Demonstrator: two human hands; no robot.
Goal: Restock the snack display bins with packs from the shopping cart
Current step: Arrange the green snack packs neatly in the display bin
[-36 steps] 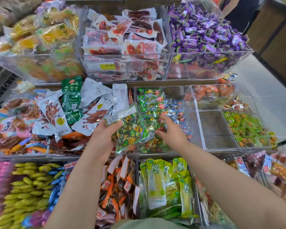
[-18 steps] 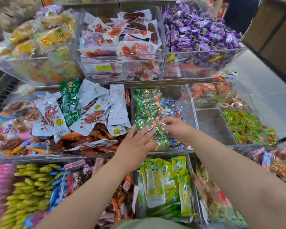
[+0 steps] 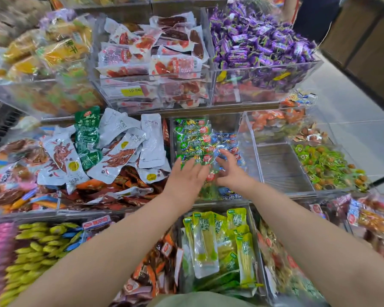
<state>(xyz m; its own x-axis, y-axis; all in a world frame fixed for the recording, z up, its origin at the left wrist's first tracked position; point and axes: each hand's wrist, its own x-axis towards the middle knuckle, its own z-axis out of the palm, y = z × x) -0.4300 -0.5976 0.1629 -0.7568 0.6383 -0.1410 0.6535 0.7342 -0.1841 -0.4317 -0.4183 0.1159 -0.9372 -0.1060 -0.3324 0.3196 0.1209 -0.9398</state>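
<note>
The clear middle-row bin (image 3: pixel 248 140) holds green and blue candy packs. A shiny clear pack of mixed candies (image 3: pixel 210 147) lies on top of them. My left hand (image 3: pixel 184 180) rests palm down on the pack's near left side, fingers stretched out and apart. My right hand (image 3: pixel 230 173) presses on its near right side with fingers spread. Neither hand wraps around the pack. The pack's near edge is hidden under my fingers.
Right of this bin is a clear compartment (image 3: pixel 282 169) with a bare bottom, then green round candies (image 3: pixel 328 167). White and green pouches (image 3: pixel 120 149) fill the left bin. Purple candies (image 3: pixel 259 43) sit above, yellow-green pickle packs (image 3: pixel 220 242) below. A dark wire grid (image 3: pixel 0 129) shows at far left.
The clear candy pack went from my raised hands down into the middle bin. Both hands moved forward and flattened onto it, and my grip came off.
</note>
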